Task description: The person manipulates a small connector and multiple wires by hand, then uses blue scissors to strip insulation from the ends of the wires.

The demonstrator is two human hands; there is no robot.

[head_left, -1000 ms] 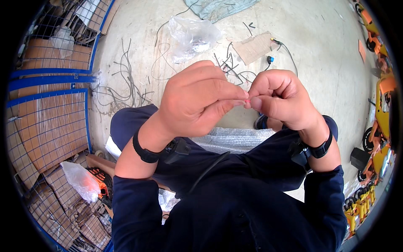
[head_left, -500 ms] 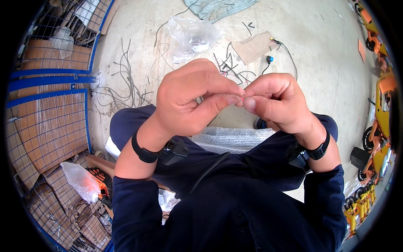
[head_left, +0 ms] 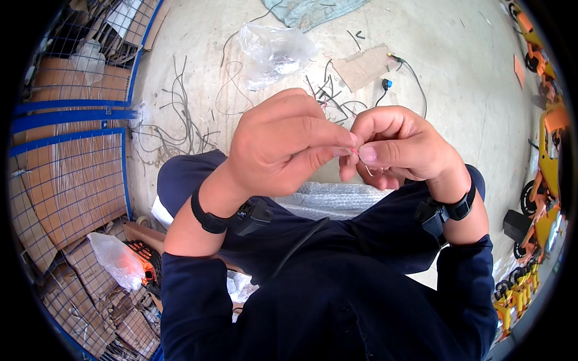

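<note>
Above my lap, my left hand (head_left: 280, 144) pinches a thin red wire (head_left: 355, 151) between thumb and forefinger. My right hand (head_left: 406, 147) meets it fingertip to fingertip, its thumb and forefinger closed on the same wire. A pale thin strand (head_left: 368, 169) hangs down below the right thumb. Most of the wire is hidden by the fingers. A black cable (head_left: 301, 243) lies across my lap beneath the hands.
Short dark cable pieces (head_left: 328, 93), a cardboard piece (head_left: 363, 67), a blue-ended connector (head_left: 386, 84) and a clear plastic bag (head_left: 277, 51) lie ahead. Longer cables (head_left: 183, 120) spread left, beside a blue mesh cage (head_left: 66, 132) of cardboard. Bubble wrap (head_left: 331, 198) lies between my legs. Yellow-orange wheeled items (head_left: 548, 156) line the right.
The right hand has shifted slightly right and its lower fingers have spread downward. More of the red wire and the pale strand now show between the fingertips.
</note>
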